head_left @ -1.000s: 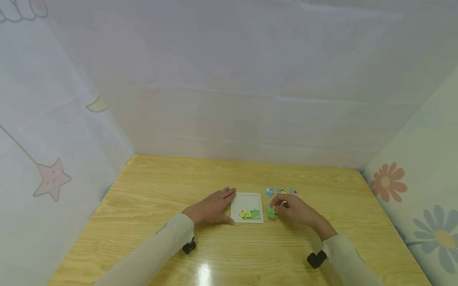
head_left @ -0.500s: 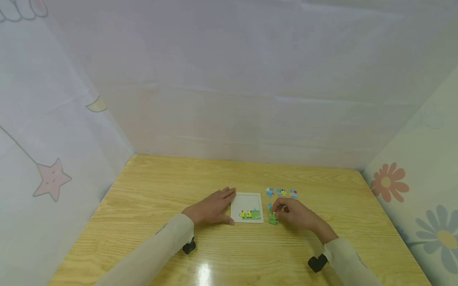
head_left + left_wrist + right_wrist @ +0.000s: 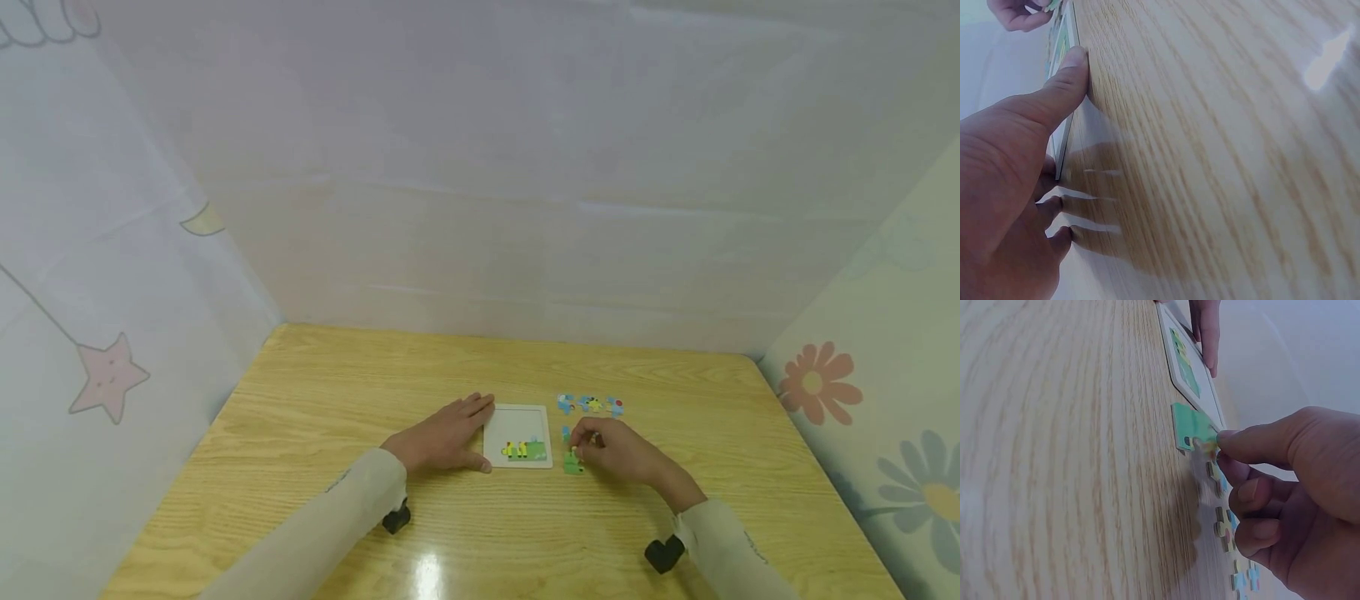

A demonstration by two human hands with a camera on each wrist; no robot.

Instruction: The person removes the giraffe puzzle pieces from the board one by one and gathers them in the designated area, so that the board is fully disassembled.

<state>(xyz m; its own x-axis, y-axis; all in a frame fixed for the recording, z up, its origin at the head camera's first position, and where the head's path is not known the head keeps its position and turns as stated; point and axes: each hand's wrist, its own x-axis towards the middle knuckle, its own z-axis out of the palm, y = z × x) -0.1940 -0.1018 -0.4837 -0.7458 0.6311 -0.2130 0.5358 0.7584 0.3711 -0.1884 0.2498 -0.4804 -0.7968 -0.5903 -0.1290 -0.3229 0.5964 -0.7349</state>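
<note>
A white square puzzle tray (image 3: 513, 421) lies on the table, with joined green and yellow jigsaw pieces (image 3: 534, 452) along its near side. My left hand (image 3: 441, 437) rests at the tray's left edge, fingers straight; in the left wrist view its thumb (image 3: 1067, 84) touches the near rim. To the right of the tray, my right hand (image 3: 621, 452) pinches a green jigsaw piece (image 3: 1190, 425) between thumb and forefinger. That piece is low at the tabletop, close to the tray's right rim; its pinched end is partly hidden by the fingertips.
Several blue and yellow jigsaw pieces (image 3: 592, 404) lie in a row beyond my right hand. Another blue piece (image 3: 566, 433) sits between that row and the green one, and more show below the hand in the right wrist view. Printed cloth walls (image 3: 480, 250) border the wooden table (image 3: 480, 533).
My right hand has shifted slightly toward me, and the green jigsaw piece has moved nearer me and turned a little. The left hand and tray have stayed put.
</note>
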